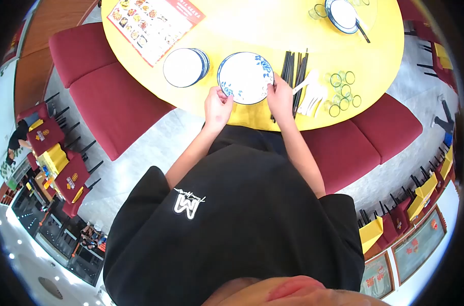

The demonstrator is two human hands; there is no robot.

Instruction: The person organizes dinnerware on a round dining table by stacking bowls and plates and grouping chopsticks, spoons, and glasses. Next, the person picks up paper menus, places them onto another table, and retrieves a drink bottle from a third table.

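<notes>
A white plate [246,76] with blue flowers and a dark rim is held between my two hands over the near edge of the yellow table. My left hand [220,108] pinches its lower left rim. On the right side, my right hand [280,98] grips the rim with the thumb on top. Just left of the plate stands a stack of blue-rimmed white dishes [182,68]. Black chopsticks [288,69] lie in a bundle close to my right hand, with white spoons [312,97] beside them. Whether other plates lie under the held one is hidden.
Several clear glasses [343,93] stand at the right of the yellow table [232,25]. A red menu sheet [153,25] lies at the upper left. A blue-rimmed dish [343,16] with a utensil sits farther back. Red padded chairs [107,109] flank the table.
</notes>
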